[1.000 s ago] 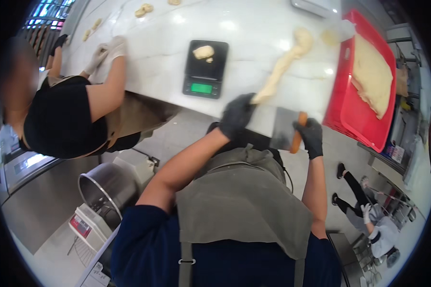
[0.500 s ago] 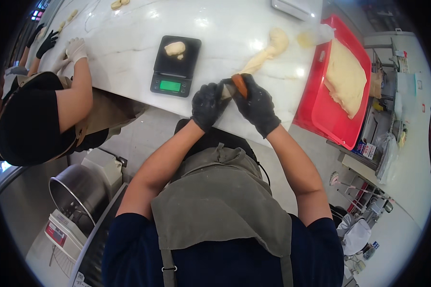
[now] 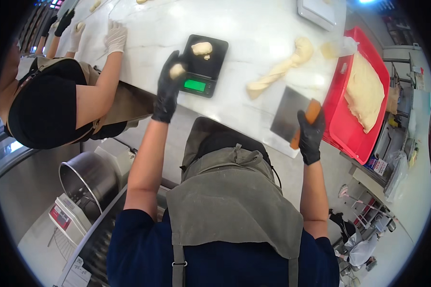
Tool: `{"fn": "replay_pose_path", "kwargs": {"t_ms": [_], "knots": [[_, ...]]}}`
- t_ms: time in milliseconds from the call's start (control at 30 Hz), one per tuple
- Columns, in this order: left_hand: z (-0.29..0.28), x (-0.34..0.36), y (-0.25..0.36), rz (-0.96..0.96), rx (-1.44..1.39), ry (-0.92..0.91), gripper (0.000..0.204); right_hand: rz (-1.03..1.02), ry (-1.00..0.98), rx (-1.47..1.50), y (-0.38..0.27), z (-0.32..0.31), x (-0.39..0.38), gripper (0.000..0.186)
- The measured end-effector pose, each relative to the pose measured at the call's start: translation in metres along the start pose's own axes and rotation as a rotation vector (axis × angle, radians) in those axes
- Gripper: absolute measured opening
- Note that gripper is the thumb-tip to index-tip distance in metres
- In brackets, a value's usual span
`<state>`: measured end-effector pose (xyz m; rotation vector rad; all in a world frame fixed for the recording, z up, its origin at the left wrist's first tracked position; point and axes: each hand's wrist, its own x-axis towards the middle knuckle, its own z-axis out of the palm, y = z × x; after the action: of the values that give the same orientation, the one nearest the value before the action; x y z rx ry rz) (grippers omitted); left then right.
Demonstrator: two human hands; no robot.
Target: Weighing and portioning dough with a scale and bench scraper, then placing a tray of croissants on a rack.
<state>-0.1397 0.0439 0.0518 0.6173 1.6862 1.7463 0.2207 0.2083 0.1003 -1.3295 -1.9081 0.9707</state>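
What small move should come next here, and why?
Probably the left hand should put its small dough piece on the black scale: it is at the scale's left edge, the display is lit, and other dough lies there. The right hand holds the scraper.

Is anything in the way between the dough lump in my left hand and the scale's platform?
Nothing visible stands between the dough lump in your left hand and the scale's black platform just to its right. Two dough pieces lie on the platform itself.
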Motion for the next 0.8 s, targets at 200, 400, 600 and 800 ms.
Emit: {"fn": "replay_pose_path", "kwargs": {"t_ms": [200, 400, 600, 800], "knots": [[0.029, 0.061, -0.015, -0.019, 0.877, 0.002, 0.028, 0.267, 0.050, 0.116, 0.029, -0.013, -0.042, 0.043], [0.070, 0.079, -0.001, 0.400, 1.017, 0.018, 0.032, 0.100, 0.019, 0.103, 0.027, -0.004, -0.051, 0.040], [0.039, 0.133, 0.015, 0.476, 0.726, 0.086, 0.044, -0.166, -0.152, -0.126, -0.030, 0.023, 0.012, 0.040], [0.122, -0.011, -0.032, 0.467, 0.755, -0.418, 0.067, -0.265, -0.347, -0.548, -0.013, 0.077, 0.047, 0.048]]}}
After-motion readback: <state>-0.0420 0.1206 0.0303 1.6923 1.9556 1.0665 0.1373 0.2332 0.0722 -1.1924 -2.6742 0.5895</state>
